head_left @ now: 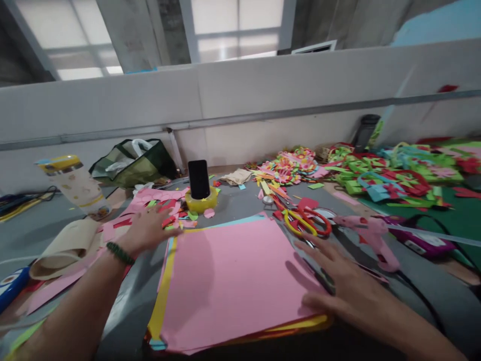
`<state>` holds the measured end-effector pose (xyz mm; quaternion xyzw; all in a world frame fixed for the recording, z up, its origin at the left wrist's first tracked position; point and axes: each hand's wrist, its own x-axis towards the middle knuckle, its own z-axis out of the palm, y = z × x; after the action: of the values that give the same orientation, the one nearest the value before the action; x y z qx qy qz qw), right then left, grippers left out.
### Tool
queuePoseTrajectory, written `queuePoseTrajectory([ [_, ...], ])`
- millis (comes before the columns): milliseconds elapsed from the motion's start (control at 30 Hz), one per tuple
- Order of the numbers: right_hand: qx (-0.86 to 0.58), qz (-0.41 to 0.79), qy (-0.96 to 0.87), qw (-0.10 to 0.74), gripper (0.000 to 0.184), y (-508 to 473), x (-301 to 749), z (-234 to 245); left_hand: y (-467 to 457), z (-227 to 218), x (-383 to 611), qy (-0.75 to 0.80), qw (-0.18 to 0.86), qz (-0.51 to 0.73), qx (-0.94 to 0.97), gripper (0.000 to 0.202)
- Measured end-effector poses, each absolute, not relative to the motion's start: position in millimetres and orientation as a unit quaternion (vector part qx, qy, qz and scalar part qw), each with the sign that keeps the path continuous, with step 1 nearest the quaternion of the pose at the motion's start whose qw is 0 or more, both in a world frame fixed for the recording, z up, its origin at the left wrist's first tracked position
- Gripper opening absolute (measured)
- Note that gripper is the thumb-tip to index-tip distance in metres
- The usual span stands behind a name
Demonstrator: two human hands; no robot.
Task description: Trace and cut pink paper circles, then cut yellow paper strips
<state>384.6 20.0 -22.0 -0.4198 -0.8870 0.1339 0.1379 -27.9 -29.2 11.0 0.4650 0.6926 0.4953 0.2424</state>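
Observation:
A stack of coloured paper sheets [233, 286], pink on top with yellow and blue edges showing, lies in front of me. My left hand [148, 228] is open beside the stack's far left corner, fingers spread over paper scraps. Over the stack's right edge, my right hand [338, 273] is also open, its thumb above the pink sheet. A dark, slim pen-like tool [323, 278] shows beneath the right hand, partly hidden; I cannot tell whether they touch. Just beyond the right fingertips lie scissors with yellow handles [295, 223] and another pair with red handles [319, 225].
A phone [199, 179] stands upright in a yellow tape roll [202, 202]. To the right are a pink glue gun [372, 238] with its cord and piles of cut paper pieces [391, 175]. On the left stand a tumbler [77, 185], a beige roll [63, 248] and a green bag [137, 163].

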Motion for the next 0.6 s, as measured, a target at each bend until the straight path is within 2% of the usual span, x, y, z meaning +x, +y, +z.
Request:
queuePoseTrajectory([
  [67,-0.37,0.164,-0.909,0.102,0.092,8,382,-21,-52,9,5,0.669,0.255,0.397,0.574,0.08],
  [133,-0.33,0.193,-0.922,0.068,0.094,1,376,-22,-74,2,36,0.6,0.259,0.164,0.739,0.105],
  [167,-0.325,0.202,-0.922,0.055,0.093,-1,372,-24,-84,-2,49,0.572,0.271,0.073,0.771,0.114],
  [233,-0.336,0.211,-0.917,0.04,0.089,-2,366,-27,-96,-9,65,0.566,0.269,-0.012,0.78,0.115],
  [467,-0.332,0.211,-0.919,0.039,0.081,8,375,-45,-112,-10,63,0.605,0.271,0.018,0.748,0.098],
  [600,-0.329,0.198,-0.923,0.03,0.071,15,379,-53,-120,-12,63,0.608,0.257,0.062,0.749,0.097],
])
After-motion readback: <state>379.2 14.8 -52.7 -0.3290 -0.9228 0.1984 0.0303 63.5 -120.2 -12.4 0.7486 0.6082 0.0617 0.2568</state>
